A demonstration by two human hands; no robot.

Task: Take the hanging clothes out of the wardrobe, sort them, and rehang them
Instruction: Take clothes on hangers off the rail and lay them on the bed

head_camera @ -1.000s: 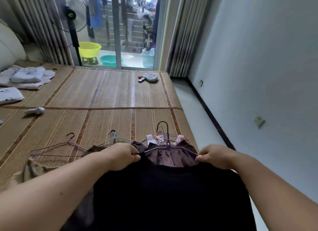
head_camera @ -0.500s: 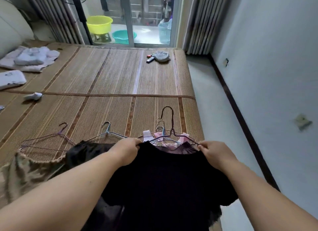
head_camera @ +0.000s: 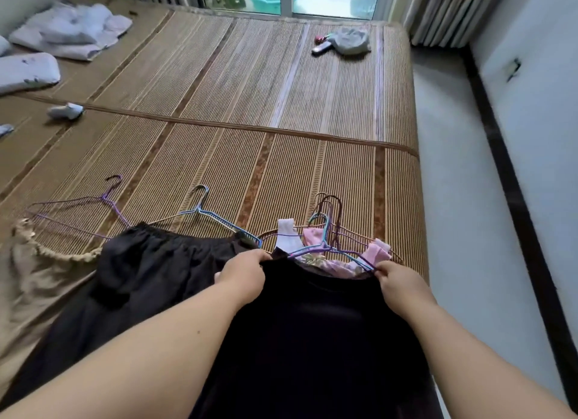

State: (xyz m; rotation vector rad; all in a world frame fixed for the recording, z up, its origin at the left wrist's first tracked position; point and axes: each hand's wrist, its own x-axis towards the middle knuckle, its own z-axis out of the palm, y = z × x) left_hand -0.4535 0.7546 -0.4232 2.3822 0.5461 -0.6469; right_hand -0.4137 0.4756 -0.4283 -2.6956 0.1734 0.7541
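Gripping the black top by its upper edge, both hands have their fingers curled into the cloth: the left hand pinches one corner, the right hand the other. The top lies at the near edge of the mat — partly over a bunch of hangers, beside a black skirt.

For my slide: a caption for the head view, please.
Left hand and right hand hold a black garment over wire hangers.

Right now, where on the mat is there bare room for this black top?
Widest bare mat: beyond the cross seam, between the white bedding at left and the grey cloth at right. A narrower strip between seam and hangers. Crowded near edge: beige garment, black skirt, hanger pile.
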